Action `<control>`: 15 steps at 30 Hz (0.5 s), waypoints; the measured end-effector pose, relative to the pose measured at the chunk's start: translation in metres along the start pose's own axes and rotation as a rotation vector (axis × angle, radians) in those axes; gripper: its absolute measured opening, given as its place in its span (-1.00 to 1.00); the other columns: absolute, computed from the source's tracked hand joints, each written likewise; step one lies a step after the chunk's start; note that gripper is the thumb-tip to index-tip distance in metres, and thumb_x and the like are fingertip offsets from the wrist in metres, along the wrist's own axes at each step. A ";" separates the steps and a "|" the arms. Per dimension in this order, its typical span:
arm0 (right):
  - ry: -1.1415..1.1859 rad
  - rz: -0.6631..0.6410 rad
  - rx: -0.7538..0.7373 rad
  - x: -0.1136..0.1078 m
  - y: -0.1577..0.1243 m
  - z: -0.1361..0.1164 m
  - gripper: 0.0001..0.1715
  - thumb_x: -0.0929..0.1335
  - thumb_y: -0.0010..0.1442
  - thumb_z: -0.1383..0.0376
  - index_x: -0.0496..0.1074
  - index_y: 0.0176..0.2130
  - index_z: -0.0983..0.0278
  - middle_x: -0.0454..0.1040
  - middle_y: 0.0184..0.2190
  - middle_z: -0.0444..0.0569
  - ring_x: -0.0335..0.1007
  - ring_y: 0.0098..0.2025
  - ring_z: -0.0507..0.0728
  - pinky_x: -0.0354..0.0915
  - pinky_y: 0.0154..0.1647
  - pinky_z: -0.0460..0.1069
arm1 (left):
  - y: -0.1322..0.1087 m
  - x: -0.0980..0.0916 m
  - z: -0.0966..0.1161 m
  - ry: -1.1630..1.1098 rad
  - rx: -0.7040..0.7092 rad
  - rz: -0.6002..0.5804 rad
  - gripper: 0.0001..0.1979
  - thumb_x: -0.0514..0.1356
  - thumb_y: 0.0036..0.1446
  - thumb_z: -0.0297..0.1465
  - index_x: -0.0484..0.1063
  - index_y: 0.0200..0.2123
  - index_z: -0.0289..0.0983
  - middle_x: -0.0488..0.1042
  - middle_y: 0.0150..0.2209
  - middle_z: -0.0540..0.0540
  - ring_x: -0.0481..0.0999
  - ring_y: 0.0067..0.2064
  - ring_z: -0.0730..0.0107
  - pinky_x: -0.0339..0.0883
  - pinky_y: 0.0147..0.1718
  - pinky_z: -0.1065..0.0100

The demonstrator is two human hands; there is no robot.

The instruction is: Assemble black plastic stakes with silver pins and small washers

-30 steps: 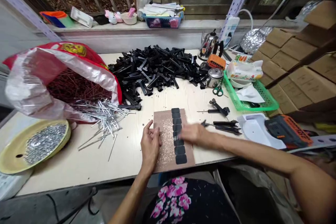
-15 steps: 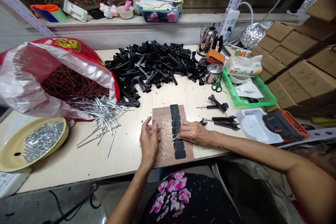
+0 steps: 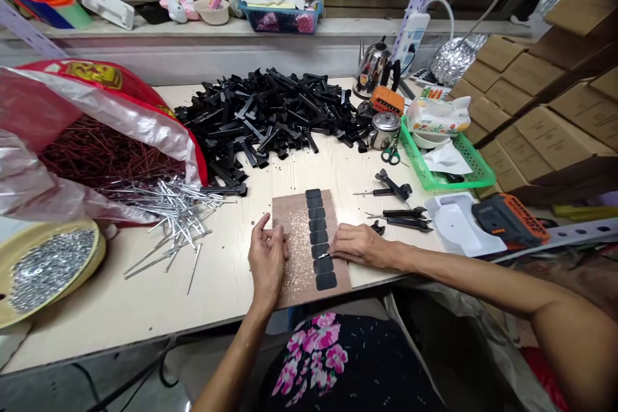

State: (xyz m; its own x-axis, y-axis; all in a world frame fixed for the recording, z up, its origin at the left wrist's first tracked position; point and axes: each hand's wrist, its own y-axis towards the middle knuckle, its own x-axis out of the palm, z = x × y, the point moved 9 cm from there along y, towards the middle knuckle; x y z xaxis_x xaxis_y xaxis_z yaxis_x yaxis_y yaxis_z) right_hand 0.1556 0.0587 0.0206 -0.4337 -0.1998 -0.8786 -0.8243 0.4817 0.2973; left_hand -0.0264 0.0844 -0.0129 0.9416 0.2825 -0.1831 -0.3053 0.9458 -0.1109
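Observation:
A brown speckled sheet (image 3: 292, 238) lies at the table's front edge, with a column of black rounded-square pads (image 3: 317, 213) along its right side. My right hand (image 3: 360, 246) rests over the sheet's right edge, thumb and fingertips pinched on a small silver metal piece (image 3: 323, 256) at the lower pads. Its exact kind is too small to make out. My left hand (image 3: 267, 259) is at the sheet's left edge, palm turned inward, fingers loosely curled and apart, with nothing seen in it.
A heap of black plastic parts (image 3: 270, 112) covers the table's back. To the left are loose silver rods (image 3: 178, 206), a red bag (image 3: 96, 100) of dark rods and a yellow dish (image 3: 99, 257) of small metal pieces. Black-handled tools (image 3: 405, 219) and a green basket (image 3: 429, 177) stand right.
The whole view has shifted, so the table's things appear farther left. My right hand still pinches the silver piece over the lower pads; my left hand keeps its pose by the sheet.

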 end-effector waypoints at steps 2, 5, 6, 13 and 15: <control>0.013 -0.001 0.030 0.002 0.002 0.006 -0.68 0.17 0.35 0.27 0.45 -0.24 0.33 0.41 -0.37 0.00 0.28 -0.28 0.06 0.25 -0.32 -0.07 | 0.000 0.000 -0.001 -0.011 0.000 -0.001 -0.44 0.14 0.13 -0.13 0.19 0.15 -0.22 0.30 -0.48 0.09 0.23 -0.61 0.59 0.17 -0.64 0.53; 0.029 -0.027 0.027 0.005 0.005 0.009 -0.66 0.16 0.36 0.26 0.45 -0.24 0.32 0.40 -0.37 0.00 0.27 -0.27 0.06 0.25 -0.30 -0.07 | 0.000 -0.001 -0.001 -0.022 0.007 0.018 -0.44 0.15 0.13 -0.13 0.19 0.14 -0.22 0.30 -0.48 0.09 0.23 -0.61 0.60 0.17 -0.64 0.54; 0.033 -0.030 0.033 0.005 0.006 0.009 -0.65 0.15 0.36 0.26 0.45 -0.24 0.32 0.40 -0.37 -0.01 0.27 -0.27 0.06 0.24 -0.30 -0.07 | 0.000 -0.001 -0.001 -0.022 0.008 0.024 -0.44 0.15 0.12 -0.13 0.19 0.14 -0.23 0.30 -0.48 0.09 0.23 -0.61 0.60 0.16 -0.64 0.54; 0.093 -0.064 0.125 0.008 0.004 0.010 -0.62 0.13 0.37 0.22 0.45 -0.22 0.28 0.40 -0.34 0.00 0.27 -0.25 0.09 0.23 -0.25 -0.05 | -0.002 -0.001 -0.002 0.009 -0.003 0.010 -0.43 0.13 0.14 -0.13 0.17 0.17 -0.24 0.30 -0.47 0.08 0.24 -0.60 0.59 0.17 -0.63 0.53; 0.106 -0.068 0.154 -0.002 0.000 0.016 -0.65 0.15 0.36 0.23 0.45 -0.21 0.28 0.42 -0.32 0.01 0.29 -0.23 0.09 0.22 -0.24 -0.05 | -0.003 -0.003 0.001 0.028 -0.017 0.004 -0.40 0.14 0.12 -0.12 0.16 0.18 -0.23 0.29 -0.46 0.08 0.25 -0.60 0.57 0.17 -0.64 0.52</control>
State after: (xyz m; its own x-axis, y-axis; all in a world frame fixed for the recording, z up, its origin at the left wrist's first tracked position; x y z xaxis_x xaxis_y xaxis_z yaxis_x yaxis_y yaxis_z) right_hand 0.1621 0.0726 0.0168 -0.4219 -0.3213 -0.8478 -0.7912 0.5871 0.1712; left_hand -0.0278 0.0805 -0.0110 0.9361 0.2816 -0.2109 -0.3118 0.9417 -0.1262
